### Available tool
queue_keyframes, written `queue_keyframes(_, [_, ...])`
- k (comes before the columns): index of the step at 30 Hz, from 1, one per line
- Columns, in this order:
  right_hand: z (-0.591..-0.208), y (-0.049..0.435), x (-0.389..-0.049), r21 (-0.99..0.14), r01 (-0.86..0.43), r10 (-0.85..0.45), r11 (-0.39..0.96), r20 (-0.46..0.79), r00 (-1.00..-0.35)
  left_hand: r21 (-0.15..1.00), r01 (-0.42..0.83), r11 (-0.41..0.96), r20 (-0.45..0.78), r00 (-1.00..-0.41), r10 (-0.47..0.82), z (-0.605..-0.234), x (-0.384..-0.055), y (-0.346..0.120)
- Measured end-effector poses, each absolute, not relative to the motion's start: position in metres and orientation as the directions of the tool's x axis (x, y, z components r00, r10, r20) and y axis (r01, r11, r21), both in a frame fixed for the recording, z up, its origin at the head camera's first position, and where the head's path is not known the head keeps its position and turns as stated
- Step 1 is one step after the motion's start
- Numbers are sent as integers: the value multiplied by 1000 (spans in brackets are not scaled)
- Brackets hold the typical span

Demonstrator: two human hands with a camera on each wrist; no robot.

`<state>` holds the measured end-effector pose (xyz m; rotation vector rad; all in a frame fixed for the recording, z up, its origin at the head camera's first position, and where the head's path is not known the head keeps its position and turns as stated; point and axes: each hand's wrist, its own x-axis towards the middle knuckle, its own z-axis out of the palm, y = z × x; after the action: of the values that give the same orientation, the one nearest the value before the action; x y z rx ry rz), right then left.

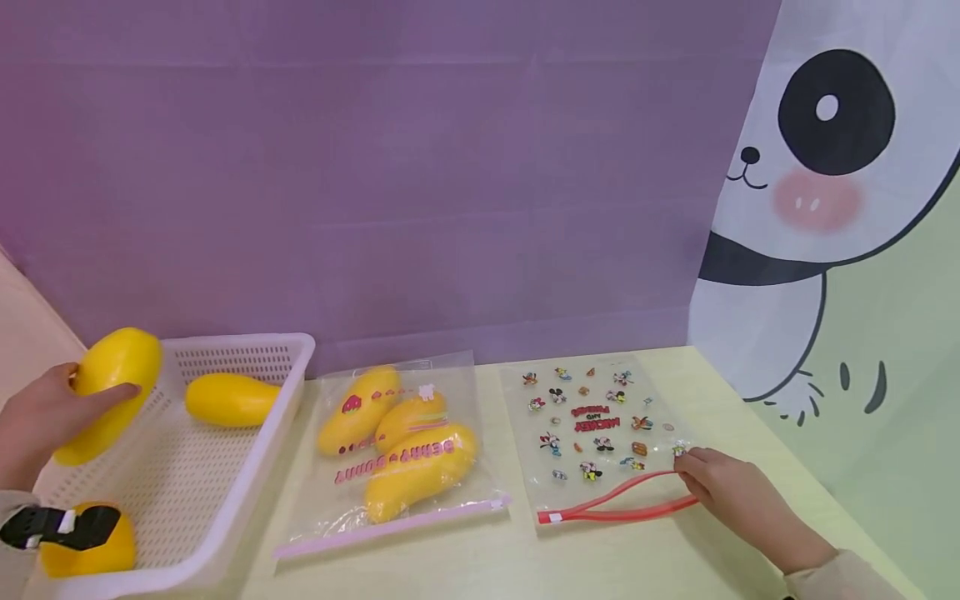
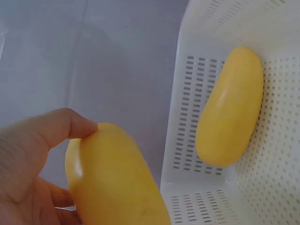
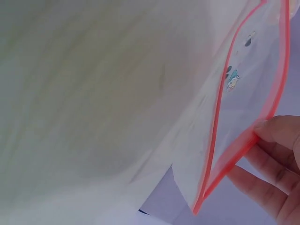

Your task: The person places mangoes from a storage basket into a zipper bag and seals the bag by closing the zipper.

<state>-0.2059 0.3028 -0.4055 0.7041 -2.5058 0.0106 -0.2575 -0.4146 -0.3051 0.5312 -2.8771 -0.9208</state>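
Observation:
My left hand (image 1: 41,421) grips a yellow mango (image 1: 123,362) above the left side of a white basket (image 1: 292,375). In the left wrist view the thumb lies along one end of the mango (image 2: 115,176). My right hand (image 1: 738,496) pinches the red zip edge of a clear printed bag (image 1: 600,425) that lies flat on the table. The bag's mouth gapes between its two red strips (image 3: 218,103), as the right wrist view shows. Thumb and fingers hold the upper strip near one corner.
Inside the basket lie a mango (image 1: 232,400) at the back and another (image 1: 112,554) at the front, partly behind the left wrist's strap. A clear bag (image 1: 300,517) with a lilac zip, holding 3 mangoes, lies mid-table. Behind stands a purple cloth (image 1: 420,192).

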Motion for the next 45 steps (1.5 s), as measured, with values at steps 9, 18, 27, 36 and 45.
queue_keyframes(9, [-405, 303, -205, 76, -458, -436, 886, 479, -762, 571, -253, 781, 17, -948, -319, -297, -245, -396])
queue_keyframes(18, [-405, 300, -204, 53, -452, -418, 890, 489, -766, 441, -134, 887, 145, -965, -218, -279, -232, -359])
queue_keyframes(27, [-407, 302, -206, 71, -487, -440, 870, 556, -705, 368, 18, 930, 225, -972, -71, -272, -221, -329])
queue_keyframes(36, [-408, 300, -207, 85, -503, -451, 860, 587, -673, 320, 165, 933, 300, -952, 65, -268, -202, -293])
queue_keyframes(45, [-409, 304, -208, 90, -524, -463, 847, 609, -645, 325, 235, 916, 349, -930, 114, -278, -186, -266])
